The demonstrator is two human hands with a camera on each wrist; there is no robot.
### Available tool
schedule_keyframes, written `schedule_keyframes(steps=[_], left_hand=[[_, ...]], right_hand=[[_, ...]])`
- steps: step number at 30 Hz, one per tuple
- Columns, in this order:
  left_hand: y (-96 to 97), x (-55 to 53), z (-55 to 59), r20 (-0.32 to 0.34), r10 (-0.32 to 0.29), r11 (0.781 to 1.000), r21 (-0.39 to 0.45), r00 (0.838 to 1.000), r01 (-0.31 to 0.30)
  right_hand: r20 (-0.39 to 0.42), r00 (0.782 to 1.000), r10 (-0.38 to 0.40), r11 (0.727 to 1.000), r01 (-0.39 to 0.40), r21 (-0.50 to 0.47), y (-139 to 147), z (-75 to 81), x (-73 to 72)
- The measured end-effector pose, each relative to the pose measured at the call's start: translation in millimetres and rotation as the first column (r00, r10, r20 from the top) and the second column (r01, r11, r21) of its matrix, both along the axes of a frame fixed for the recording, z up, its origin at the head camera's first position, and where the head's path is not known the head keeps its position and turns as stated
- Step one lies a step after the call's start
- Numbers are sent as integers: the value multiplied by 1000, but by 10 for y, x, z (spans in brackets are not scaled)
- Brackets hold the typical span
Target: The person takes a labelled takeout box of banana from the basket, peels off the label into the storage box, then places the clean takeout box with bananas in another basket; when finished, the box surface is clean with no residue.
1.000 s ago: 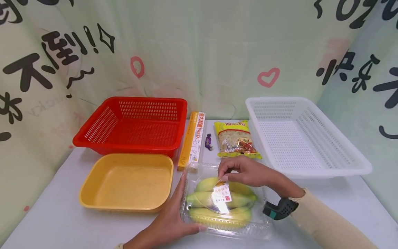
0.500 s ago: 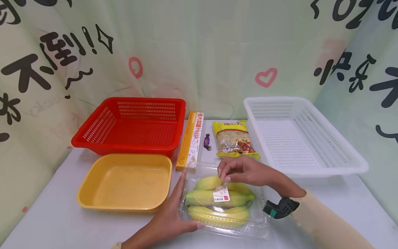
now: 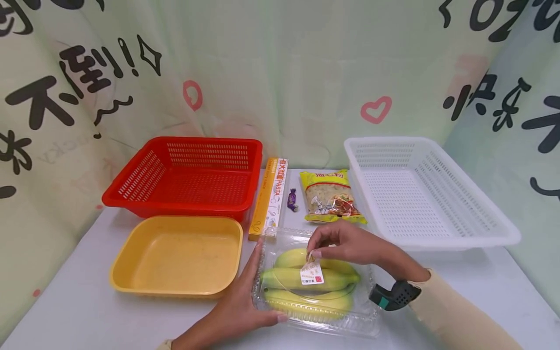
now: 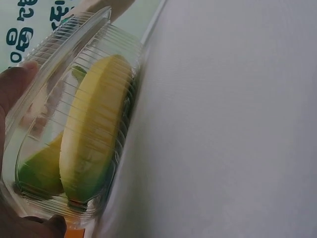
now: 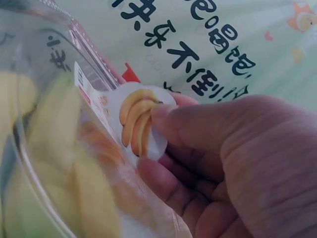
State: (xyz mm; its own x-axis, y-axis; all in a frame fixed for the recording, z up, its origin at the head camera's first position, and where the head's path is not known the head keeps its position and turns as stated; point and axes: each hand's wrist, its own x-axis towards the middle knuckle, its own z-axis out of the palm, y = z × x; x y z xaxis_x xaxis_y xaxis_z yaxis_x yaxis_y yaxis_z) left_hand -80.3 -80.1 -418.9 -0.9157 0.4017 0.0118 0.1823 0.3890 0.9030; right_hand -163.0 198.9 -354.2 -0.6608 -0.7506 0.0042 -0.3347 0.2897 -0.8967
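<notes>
A clear plastic clamshell box [image 3: 315, 326] of yellow-green bananas [image 3: 306, 279] sits at the front of the table. My left hand [image 3: 238, 306] spans its left side, thumb at the near edge and fingers toward the far corner. In the left wrist view, a banana [image 4: 94, 129] shows through the ribbed wall. Between thumb and fingertips, my right hand [image 3: 345, 243] pinches the upper end of a white label [image 3: 311, 276] on the lid. That end, printed with bananas, is peeled up, as the label [image 5: 143, 121] shows in the right wrist view. Its lower part lies against the lid.
Behind the box are a pasta box [image 3: 268, 199], a purple-wrapped candy [image 3: 292, 200] and a yellow food bag [image 3: 331, 197]. A red basket [image 3: 183, 211] and a yellow tray [image 3: 175, 291] stand left, a white basket [image 3: 455, 242] right. A printed curtain [image 3: 280, 97] hangs behind.
The label's upper part, flatter on the lid one second ago, now bends up toward my right fingertips. My left hand and the box stay in place.
</notes>
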Motion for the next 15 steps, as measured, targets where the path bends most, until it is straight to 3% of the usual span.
schedule_keyframes(steps=[5,12,15], left_hand=[[-2,-2,-6,-2,0,1000,0,1000,0],[-2,-12,-12,-16,-11,1000,14,1000,12],[-1,-17,-11,-18,-15,1000,13,1000,15]], right_hand=[[-38,999,14,1000,-14,1,-23,-20,13],[-85,996,-37,997,42,65,-28,-14,13],[-103,994,-24,997,32,77,-24,-9,5]])
